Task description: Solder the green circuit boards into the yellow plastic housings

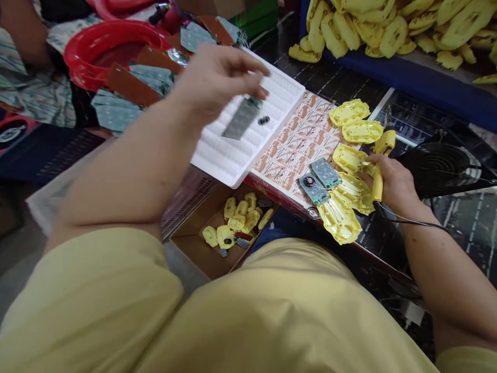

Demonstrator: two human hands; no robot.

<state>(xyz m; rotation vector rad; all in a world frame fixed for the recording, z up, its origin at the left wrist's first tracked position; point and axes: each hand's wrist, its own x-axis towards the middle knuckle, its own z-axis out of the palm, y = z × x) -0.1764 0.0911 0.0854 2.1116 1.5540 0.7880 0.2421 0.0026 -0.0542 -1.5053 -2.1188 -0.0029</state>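
Note:
My left hand [233, 77] is raised over a white ribbed tray [217, 150], its fingers closed at the green edge of a grey circuit board [241, 119] that hangs blurred below them. A small black round part [263, 120] shows beside the board. My right hand [392, 178] is wrapped around a yellow glue gun [377, 184] with a dark cord running back along the forearm. Its front end is over the yellow shell halves [349, 158] on the patterned board. Two circuit boards [325, 172] lie left of them, one with a round black speaker [309, 181] on top, wired to a shell half [340, 220].
A heap of yellow shells [361, 31] fills the back right. Below the table edge stands a cardboard box [194, 243] with shells and boards. Stacked circuit boards [116, 109] and red basins [112, 46] are at left. A black coiled stand [442, 168] lies right.

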